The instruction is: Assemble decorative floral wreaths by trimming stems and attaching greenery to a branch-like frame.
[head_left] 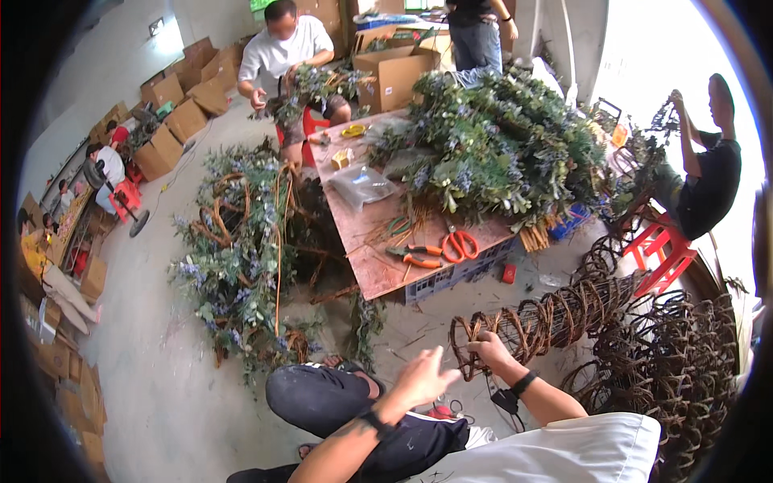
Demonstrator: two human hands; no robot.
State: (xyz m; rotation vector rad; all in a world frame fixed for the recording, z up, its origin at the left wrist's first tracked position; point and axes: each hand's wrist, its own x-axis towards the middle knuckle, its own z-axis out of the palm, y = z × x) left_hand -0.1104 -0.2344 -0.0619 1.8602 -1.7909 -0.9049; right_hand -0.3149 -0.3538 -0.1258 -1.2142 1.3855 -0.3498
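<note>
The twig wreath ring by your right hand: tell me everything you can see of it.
The twig wreath ring is a hoop of brown woven vine, bare of greenery. It stands on edge at the near end of a leaning stack of bare rings that runs back toward the table. The right hand grips its rim; the left hand hovers open beside it, apparently not touching.

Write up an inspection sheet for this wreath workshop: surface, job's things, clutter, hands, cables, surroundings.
Surface: low plywood table, mostly covered.
Job's things: stack of brown vine wreath frames lying on its side; more frames heaped at right.
Clutter: finished green wreaths piled on the table; orange scissors, pliers, plastic bag; leafy wreaths on the floor.
Hands: right hand grips the stack's near end; left hand open, fingers spread, holding nothing.
Cables: nothing seen.
Surroundings: cardboard boxes; other people working; red stool.
</note>
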